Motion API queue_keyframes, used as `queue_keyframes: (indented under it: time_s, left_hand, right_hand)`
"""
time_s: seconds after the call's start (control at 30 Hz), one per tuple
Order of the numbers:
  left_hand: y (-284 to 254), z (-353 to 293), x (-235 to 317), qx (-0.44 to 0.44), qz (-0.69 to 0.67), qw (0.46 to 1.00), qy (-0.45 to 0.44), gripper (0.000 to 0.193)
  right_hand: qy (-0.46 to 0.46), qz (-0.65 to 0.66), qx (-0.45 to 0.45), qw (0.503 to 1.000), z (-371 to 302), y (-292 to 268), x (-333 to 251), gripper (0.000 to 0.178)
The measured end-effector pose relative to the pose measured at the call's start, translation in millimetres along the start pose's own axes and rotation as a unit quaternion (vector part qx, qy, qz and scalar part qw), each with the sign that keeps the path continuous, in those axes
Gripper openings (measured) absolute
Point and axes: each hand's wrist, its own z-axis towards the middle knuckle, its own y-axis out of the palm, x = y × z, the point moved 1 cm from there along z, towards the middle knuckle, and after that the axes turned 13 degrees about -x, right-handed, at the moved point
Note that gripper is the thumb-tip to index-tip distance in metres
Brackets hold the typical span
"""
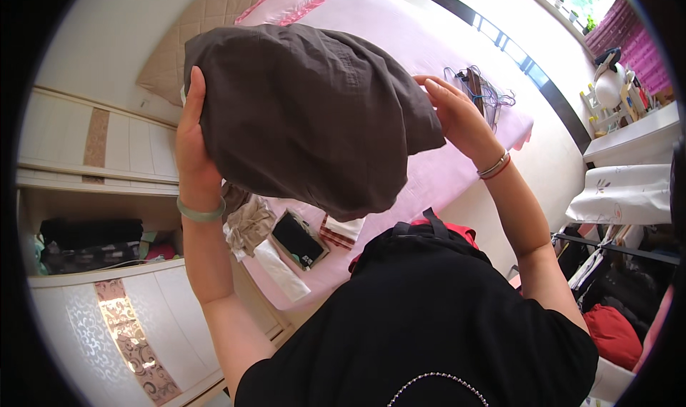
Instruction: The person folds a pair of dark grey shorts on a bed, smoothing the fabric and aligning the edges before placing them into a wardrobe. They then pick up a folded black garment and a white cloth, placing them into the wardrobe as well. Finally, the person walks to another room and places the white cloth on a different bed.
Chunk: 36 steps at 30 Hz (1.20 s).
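Note:
A dark brown folded garment (307,114), its exact kind hidden by the folds, is held up in front of me over the bed. My left hand (196,139) grips its left edge, the thumb lying on the near face and the other fingers out of sight behind the cloth. At the right edge, my right hand (457,114) holds the fabric with bent fingers, the fingertips partly behind it. Below the garment, a crumpled beige cloth (250,225) and a black folded item in a box (299,239) lie on the bed.
The bed (407,32) has a pink sheet, a frilled pink pillow (282,5) and a bundle of hangers (482,96). On the left, a white wardrobe (78,314) has an open shelf of dark clothes (89,246). More clothes (614,328) fill a rack at right.

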Motion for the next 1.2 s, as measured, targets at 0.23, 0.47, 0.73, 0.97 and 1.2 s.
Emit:
queue_keyframes:
  time_s: [0.23,0.47,0.73,0.97,1.2]
  left_hand:
    - [-2,21,-2,0.046,0.038,0.998,0.021,0.053]
    - [-15,43,-11,0.045,0.034,0.998,0.02,0.05]
    - [-35,49,-8,0.051,0.035,0.998,0.027,0.049]
    - [-69,32,5,0.104,0.181,0.978,-0.005,0.056]
    - [-85,36,-2,0.07,0.175,0.981,-0.044,0.043]
  right_hand:
    - [-0.049,-0.108,0.142,0.983,3,7,0,0.039]
    - [-0.058,-0.191,0.193,0.961,19,-13,11,0.04]
    - [-0.133,-0.362,0.22,0.896,41,-13,21,0.023]
    - [-0.214,-0.103,0.214,0.948,35,-36,-35,0.022]
    - [-0.184,-0.101,0.198,0.957,46,-28,-40,0.024]
